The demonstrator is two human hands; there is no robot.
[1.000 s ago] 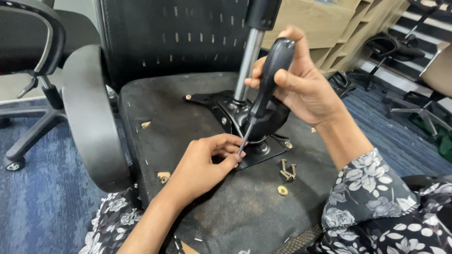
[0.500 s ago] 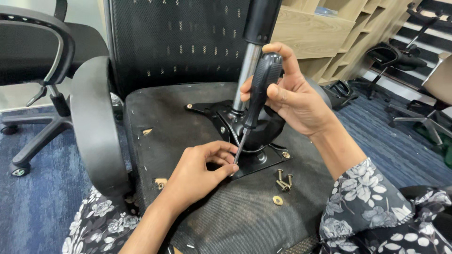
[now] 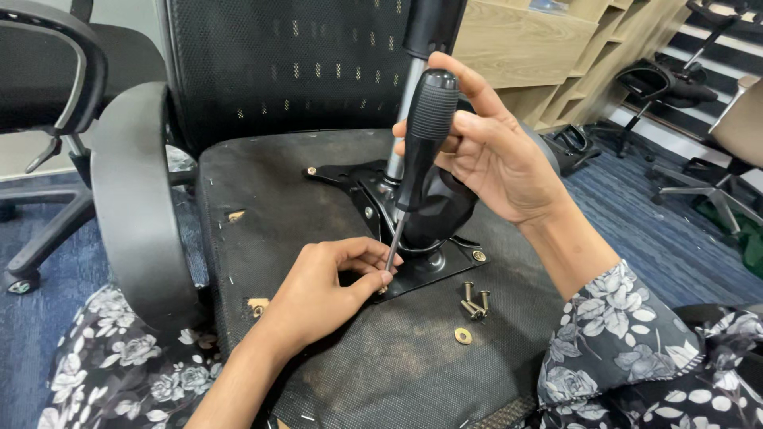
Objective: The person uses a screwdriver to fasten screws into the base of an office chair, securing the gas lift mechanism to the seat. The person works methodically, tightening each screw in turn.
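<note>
The right hand [image 3: 497, 159] clenches the black screwdriver [image 3: 420, 151] upright on the metal plate [image 3: 445, 266] under the upturned chair seat [image 3: 262, 199], the left hand [image 3: 322, 298] pinches its tip at one corner, loose screws [image 3: 474, 300] and a washer [image 3: 462, 336] lie nearby, suggesting work partly done

On the upturned chair seat [image 3: 334, 214] the mounting plate [image 3: 429, 266] lies centred with the gas cylinder [image 3: 405, 119] rising from it, loose screws [image 3: 474, 300] and a washer [image 3: 462, 336] just right of it, and the armrest [image 3: 131, 206] along the left edge.
</note>
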